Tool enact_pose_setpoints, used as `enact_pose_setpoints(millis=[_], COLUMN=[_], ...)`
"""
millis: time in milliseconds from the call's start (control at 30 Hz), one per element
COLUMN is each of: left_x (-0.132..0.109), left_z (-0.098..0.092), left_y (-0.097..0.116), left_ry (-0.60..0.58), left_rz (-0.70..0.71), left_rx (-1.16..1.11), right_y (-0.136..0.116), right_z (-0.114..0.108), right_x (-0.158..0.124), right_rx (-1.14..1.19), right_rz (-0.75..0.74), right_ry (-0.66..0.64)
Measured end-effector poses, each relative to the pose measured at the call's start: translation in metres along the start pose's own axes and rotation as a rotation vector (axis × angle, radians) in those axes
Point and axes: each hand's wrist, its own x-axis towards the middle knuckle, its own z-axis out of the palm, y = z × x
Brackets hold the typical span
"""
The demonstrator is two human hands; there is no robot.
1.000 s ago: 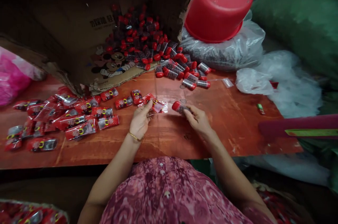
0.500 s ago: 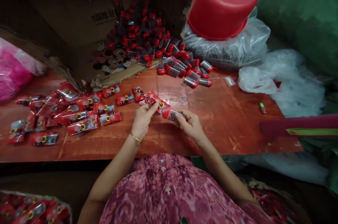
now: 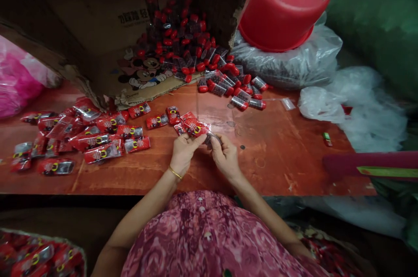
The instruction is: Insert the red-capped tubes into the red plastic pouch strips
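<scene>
Here our left hand [image 3: 183, 153] pinches the red sachet [image 3: 197, 128] just above it; our right hand [image 3: 225, 158], fingers closed, holds the small vial [image 3: 213, 139] partly in its mouth, between both hands; seating it, we judge, needs that mouth kept open.

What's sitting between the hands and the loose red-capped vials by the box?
Head view: only bare tabletop lies between the loose vials and the left hand, holding a pouch, and right hand, holding a vial. Filled packets lie just leftward.
</scene>
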Motion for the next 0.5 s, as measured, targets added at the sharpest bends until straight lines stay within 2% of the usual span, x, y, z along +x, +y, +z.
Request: enact_pose_setpoints(millis=[167,333,400,500], left_x=[0.000,0.006,0.006,0.001], left_z=[-0.001,-0.008,-0.008,-0.003], left_y=[0.007,0.016,0.014,0.005], left_ry=[-0.026,-0.116,-0.082,0.039], left_rz=[-0.032,-0.078,-0.110,-0.113], left_rx=[-0.069,-0.047,-0.119,-0.219], right_y=[0.000,0.000,0.000,0.000], right_z=[0.005,0.009,0.010,0.015], right_x=[0.003,0.005,0.005,0.002], right_rx=[0.027,0.081,0.070,0.013], right_rz=[0.009,0.017,0.009,-0.026], right_ry=[-0.185,-0.243,-0.247,-0.197])
